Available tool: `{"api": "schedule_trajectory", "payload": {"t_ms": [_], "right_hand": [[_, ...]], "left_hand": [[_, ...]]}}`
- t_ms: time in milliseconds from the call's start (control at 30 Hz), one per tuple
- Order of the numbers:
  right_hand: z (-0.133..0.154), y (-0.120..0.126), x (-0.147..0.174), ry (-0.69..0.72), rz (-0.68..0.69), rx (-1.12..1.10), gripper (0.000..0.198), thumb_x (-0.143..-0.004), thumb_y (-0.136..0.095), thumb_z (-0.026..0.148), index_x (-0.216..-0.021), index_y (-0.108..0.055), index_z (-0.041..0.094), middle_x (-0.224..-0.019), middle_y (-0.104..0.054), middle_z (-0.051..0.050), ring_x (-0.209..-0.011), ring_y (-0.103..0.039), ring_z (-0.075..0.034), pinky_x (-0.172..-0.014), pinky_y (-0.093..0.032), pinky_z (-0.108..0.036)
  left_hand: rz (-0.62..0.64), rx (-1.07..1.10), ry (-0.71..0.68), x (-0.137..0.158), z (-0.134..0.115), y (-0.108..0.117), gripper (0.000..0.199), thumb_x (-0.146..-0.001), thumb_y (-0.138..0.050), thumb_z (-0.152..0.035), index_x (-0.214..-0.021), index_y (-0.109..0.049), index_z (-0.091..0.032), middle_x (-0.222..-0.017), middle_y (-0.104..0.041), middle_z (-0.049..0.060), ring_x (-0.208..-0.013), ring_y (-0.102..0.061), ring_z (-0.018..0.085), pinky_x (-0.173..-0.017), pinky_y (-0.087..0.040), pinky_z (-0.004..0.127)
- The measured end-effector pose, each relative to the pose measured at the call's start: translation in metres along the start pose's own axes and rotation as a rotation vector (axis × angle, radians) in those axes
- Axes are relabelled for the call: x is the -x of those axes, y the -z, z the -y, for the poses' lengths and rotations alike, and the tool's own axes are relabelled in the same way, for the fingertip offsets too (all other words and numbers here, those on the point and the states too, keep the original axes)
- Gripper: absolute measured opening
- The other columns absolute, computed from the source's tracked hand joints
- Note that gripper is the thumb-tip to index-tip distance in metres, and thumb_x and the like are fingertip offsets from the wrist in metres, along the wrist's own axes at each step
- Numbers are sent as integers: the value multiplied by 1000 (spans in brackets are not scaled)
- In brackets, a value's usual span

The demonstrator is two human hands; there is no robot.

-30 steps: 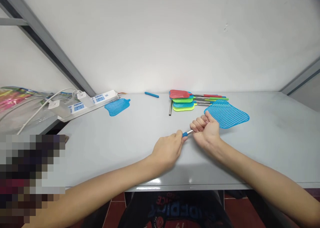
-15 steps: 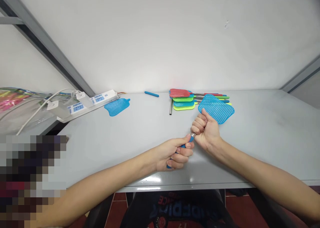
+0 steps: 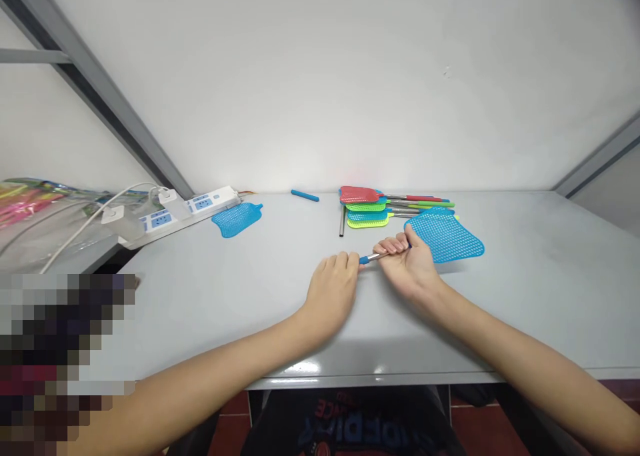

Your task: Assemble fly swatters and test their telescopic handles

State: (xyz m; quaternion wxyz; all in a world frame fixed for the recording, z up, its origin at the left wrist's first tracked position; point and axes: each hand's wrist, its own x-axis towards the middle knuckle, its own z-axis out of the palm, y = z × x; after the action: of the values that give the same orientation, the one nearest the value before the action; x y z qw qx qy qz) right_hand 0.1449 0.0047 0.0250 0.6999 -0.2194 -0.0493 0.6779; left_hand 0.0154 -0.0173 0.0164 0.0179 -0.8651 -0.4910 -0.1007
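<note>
A blue fly swatter (image 3: 445,236) with a perforated head and a metal rod is held between both hands above the table. My left hand (image 3: 334,288) is wrapped around its blue handle, back of the hand upward, covering most of the grip. My right hand (image 3: 407,259) closes around the rod just below the swatter head, palm turned up. A short stretch of metal rod shows between the hands. Behind them lies a pile of fly swatters (image 3: 367,206) in red, green, blue and yellow-green, heads to the left.
A loose blue swatter head (image 3: 237,219) lies beside a white power strip (image 3: 200,206) with plugs and cables. A blue handle tube (image 3: 305,195) and a metal tube (image 3: 342,223) rest near the wall. Plastic-bagged items (image 3: 30,209) are at far left.
My left hand has rolled over so its back faces up, shifting left and upward. The swatter now lies flatter, its head moved right and slightly down. My right hand's grip has loosened a little.
</note>
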Motion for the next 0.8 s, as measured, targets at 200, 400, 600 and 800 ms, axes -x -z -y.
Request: {"api": "schedule_trajectory", "payload": {"t_ms": [200,400,600,800], "right_hand": [[-4,1,9,38,-132,21,38,-79,-38,26,-49,-16,18,-35,-12,9,-30,-11,-6,-31,-15,-19],[-7,0,17,-6,-154,31,39,-76,-43,25,-50,-16,18,-36,-10,9,-31,-7,-6,-29,-10,-19],[-3,-3,17,29,-126,39,40,-77,-43,31,-50,-16,18,-37,-9,10,-31,-6,-5,-29,-9,-18],[1,-3,14,13,-105,32,39,-76,-43,27,-50,-16,18,-37,-8,10,-31,-5,-5,-28,-9,-18]], "left_hand": [[196,399,-1,4,-5,7,35,-84,-15,-36,-68,-42,-17,-59,-46,1,-52,-43,12,-51,-32,25],[774,1322,283,3,-2,18,39,-77,-19,-53,-64,-31,-19,-47,-22,-8,-35,-16,5,-33,-16,17],[1110,1810,333,-9,7,11,33,-78,-29,-48,-63,-33,-18,-45,-18,-9,-33,-7,3,-27,-9,14],[1403,2149,395,-17,14,-1,28,-83,-25,-35,-64,-34,-16,-46,-16,-8,-31,-5,3,-24,-9,13]]}}
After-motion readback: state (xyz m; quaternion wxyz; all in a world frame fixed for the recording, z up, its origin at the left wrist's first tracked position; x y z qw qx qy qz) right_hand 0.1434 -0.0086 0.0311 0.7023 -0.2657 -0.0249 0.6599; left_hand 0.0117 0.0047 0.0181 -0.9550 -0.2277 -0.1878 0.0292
